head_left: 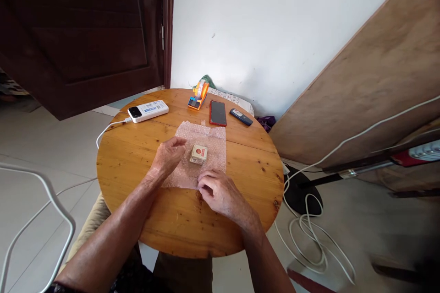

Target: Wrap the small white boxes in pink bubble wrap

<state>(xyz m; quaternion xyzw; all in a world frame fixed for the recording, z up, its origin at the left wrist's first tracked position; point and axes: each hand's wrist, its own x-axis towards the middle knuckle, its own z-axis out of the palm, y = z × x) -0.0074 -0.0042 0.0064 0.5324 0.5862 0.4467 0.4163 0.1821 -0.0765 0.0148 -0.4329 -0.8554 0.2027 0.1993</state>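
Note:
A small cream box with a red mark (198,154) sits in the middle of a sheet of bubble wrap (213,139) on a round wooden table (144,155). My left hand (167,155) rests on the left side of the sheet, fingers curled, just left of the box and not touching it. My right hand (218,191) lies at the sheet's near edge with its fingers pinched on that edge.
At the table's far side lie a white power bank (148,111) with its cable, an orange tape dispenser (198,94), a red-cased phone (217,113) and a small dark phone (241,116). White cables (309,233) coil on the floor to the right. A wooden board (371,78) leans right.

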